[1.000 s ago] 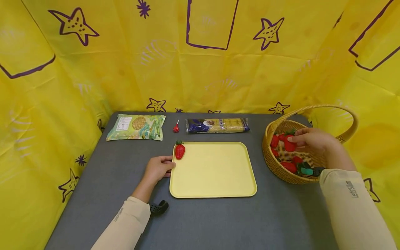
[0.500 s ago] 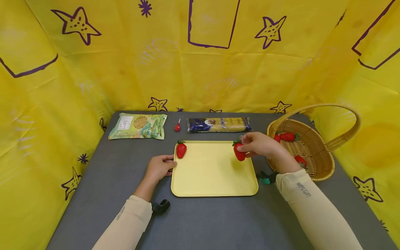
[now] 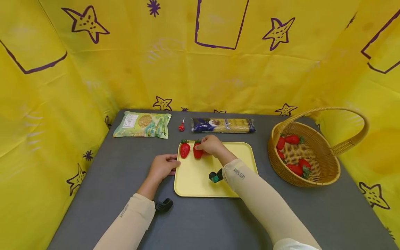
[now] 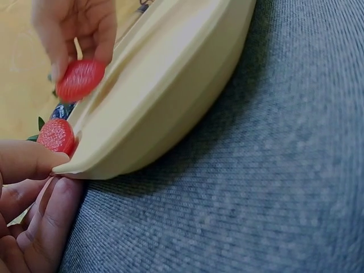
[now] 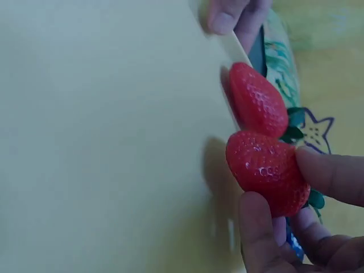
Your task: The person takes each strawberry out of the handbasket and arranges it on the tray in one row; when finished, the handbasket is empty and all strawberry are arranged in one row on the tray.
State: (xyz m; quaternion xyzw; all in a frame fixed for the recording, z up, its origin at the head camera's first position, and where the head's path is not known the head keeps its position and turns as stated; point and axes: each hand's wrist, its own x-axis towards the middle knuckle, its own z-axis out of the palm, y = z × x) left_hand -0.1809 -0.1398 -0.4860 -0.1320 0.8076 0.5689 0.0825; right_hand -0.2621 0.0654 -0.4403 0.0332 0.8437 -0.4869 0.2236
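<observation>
A pale yellow tray point(image 3: 200, 184) lies on the grey table. One strawberry point(image 3: 185, 150) rests at its far left corner. My right hand point(image 3: 201, 147) pinches a second strawberry point(image 3: 197, 152) right beside the first, at or just above the tray; in the right wrist view the held strawberry point(image 5: 264, 170) nearly touches the other one point(image 5: 256, 105). My left hand point(image 3: 173, 166) holds the tray's left edge, thumb point(image 4: 28, 162) on the rim point(image 4: 170, 85) and fingers underneath. A wicker basket point(image 3: 328, 178) at the right holds several more strawberries point(image 3: 292, 139).
Along the table's back edge lie a green food packet point(image 3: 143, 125), a red lollipop point(image 3: 181, 126) and a blue pasta packet point(image 3: 223, 125). Yellow star-printed cloth walls the table on three sides. Bare grey table stretches in front of the tray.
My right hand lifted a strawberry out of the basket and carried it left across the tray to the first strawberry. The left hand stayed on the tray's edge.
</observation>
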